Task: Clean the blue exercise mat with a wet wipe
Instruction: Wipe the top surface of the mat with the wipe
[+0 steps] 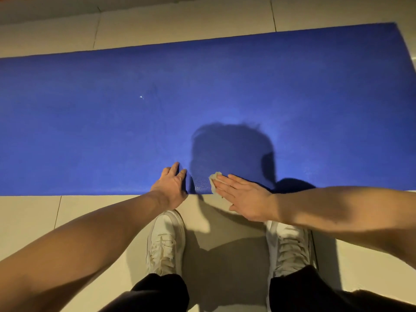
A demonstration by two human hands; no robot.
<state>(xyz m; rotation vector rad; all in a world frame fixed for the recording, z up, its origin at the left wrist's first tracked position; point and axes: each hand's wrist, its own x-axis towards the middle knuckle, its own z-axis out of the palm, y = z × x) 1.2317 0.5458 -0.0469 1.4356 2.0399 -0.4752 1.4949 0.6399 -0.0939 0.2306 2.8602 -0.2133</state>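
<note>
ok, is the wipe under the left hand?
No, the wet wipe is pressed under the flat right hand on the mat; the left hand is bare.

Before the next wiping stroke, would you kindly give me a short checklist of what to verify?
1. Wet wipe under the right hand: ok, flat fingers press it onto the mat's near edge.
2. Left hand steadying the blue mat: ok, it rests on the near edge.
3. Mat flat on the tiled floor: ok, no curl shows in view.
4. White speck farther out: not ok, it lies on the mat.
5. Wipe wet enough: cannot tell.
6. White shoes off the mat: ok, both stand on the tiles.
</note>
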